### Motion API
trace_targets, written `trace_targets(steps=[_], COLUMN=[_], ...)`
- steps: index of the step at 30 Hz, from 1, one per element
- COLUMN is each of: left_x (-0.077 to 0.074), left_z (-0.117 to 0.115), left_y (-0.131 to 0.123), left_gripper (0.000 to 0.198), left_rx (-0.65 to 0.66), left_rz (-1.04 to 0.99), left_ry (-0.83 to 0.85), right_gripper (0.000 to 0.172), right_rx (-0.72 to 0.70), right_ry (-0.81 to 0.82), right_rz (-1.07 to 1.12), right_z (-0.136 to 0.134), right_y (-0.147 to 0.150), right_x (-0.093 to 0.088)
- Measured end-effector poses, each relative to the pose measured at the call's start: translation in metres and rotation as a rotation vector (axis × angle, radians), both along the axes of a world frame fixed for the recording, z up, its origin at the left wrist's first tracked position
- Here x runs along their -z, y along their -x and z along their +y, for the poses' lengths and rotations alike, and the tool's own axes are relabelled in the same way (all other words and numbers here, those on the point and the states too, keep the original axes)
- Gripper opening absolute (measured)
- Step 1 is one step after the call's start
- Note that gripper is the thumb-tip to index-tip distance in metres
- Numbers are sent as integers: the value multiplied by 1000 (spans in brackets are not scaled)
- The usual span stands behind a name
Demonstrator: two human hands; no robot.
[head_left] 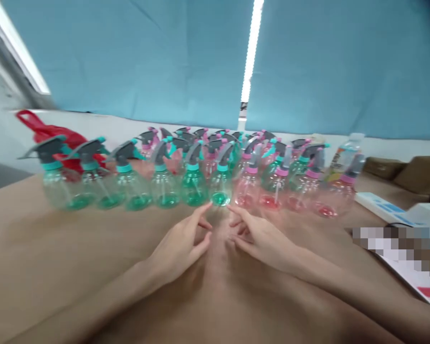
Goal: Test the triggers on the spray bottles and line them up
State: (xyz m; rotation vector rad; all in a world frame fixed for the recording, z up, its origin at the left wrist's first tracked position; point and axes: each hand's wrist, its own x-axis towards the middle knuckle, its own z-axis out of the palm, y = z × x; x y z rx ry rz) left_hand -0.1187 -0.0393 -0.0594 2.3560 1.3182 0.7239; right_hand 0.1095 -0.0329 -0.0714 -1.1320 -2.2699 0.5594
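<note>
A front row of spray bottles runs across the table, green ones on the left and pink ones on the right. My left hand (184,239) has its index finger stretched toward the base of a green spray bottle (220,188) in the middle. From the other side my right hand (260,236) points at the same base, near a pink spray bottle (248,188). Both hands hold nothing, with fingers apart. Whether the fingertips touch the green bottle, I cannot tell. To its left stands another green spray bottle (193,186).
More spray bottles crowd behind the front row. A red plastic bag (62,136) lies at the back left. At the right are a labelled clear bottle (344,155), a white power strip (385,208) and brown boxes (419,177). The bare wooden tabletop (75,258) spreads in front.
</note>
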Motion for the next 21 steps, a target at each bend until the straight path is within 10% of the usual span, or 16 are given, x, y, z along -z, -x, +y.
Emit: trace_targets(steps=[4,21], left_x=[-1,5], left_z=[-11,-13], left_y=[51,225], left_gripper=[24,13], left_rx=[-144,-622], left_rz=[23,-210], left_ry=[-69,-216], right_gripper=[13,32], right_rx=[-95,-298], right_ry=[-71,-145], right_rz=[-14,165], right_z=[13,47], right_y=[49,249], right_x=[-1,8])
